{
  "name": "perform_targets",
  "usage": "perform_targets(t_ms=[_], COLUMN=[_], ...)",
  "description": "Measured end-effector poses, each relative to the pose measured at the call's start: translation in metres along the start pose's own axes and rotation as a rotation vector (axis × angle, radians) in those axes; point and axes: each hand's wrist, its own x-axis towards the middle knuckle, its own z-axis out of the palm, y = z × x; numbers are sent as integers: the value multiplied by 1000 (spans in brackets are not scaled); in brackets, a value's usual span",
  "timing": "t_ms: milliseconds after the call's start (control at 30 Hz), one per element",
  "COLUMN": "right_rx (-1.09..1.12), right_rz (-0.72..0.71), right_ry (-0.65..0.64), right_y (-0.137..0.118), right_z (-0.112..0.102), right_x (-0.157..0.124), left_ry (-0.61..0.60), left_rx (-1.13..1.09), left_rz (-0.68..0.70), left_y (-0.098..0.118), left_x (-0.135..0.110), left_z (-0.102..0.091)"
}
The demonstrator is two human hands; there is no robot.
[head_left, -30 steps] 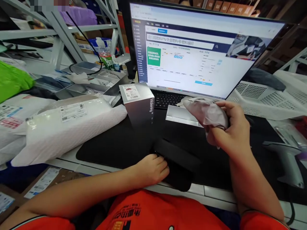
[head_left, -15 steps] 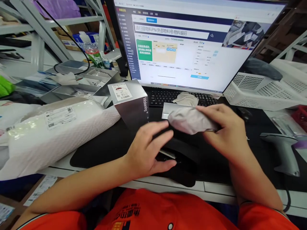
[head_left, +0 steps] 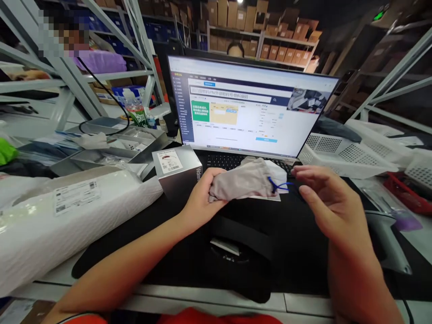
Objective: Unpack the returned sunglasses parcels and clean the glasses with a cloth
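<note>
My left hand (head_left: 205, 191) is wrapped round one end of a grey cloth drawstring pouch (head_left: 241, 182), held above the black desk mat. A blue cord (head_left: 277, 184) hangs at the pouch's other end. What the pouch holds, if anything, is hidden. Just right of the cord is my right hand (head_left: 329, 200), its fingers apart and nothing in them. A silver box (head_left: 178, 173) with a glasses picture on its label stands beside my left hand. Below the pouch lies an open black case (head_left: 239, 243) with a pale card inside.
Behind the pouch are a keyboard (head_left: 219, 160) and a monitor (head_left: 243, 112). A padded white parcel (head_left: 97, 220) lies on the left. A barcode scanner (head_left: 388, 238) and white baskets (head_left: 334, 155) are on the right. Part of a person's head shows above the monitor.
The pouch has passed from my right hand to my left, with its corded end now pointing right. My right hand has let go and moved right. The view has tilted up.
</note>
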Motion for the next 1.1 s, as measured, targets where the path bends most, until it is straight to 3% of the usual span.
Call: perform_targets(t_ms=[67, 133, 267, 400, 500, 567, 700, 800, 900, 1033, 1100], right_rx=[166, 254, 178, 134, 144, 183, 308, 400, 490, 548, 565], right_rz=[89, 131, 18, -27, -5, 29, 179, 334, 449, 402, 350], right_ry=[28, -22, -120, -108, -249, -309, -268, -127, 184, 552, 635], right_y=[0, -2, -8, -12, -8, -2, 16, 32, 48, 61, 61], right_z=[1, 6, 17, 23, 24, 24, 14, -6, -35, -68, -71], right_x=[-2, -5, -5, -2, 1, 3, 9, 14, 19, 25, 27], left_ry=[-7, -43, -63, -80, -103, -169, -286, -167, -113, -446, -568], left_rx=[-116, -226, -354, -337, -321, -269, -193, -174, -33, 354, 523], left_rz=[-37, -88, -178, -179, -204, -241, -331, -320, -188, 90, 179], left_y=[-8, -16, -25, -24, -19, -15, -11, -10, -8, -9, -12], left_x=[4, 5, 1, -1, 0, 1, 3, 1, 2, 7, 8], left_z=[3, 8, 17, 19, 18, 16, 12, 9, 3, -11, -18])
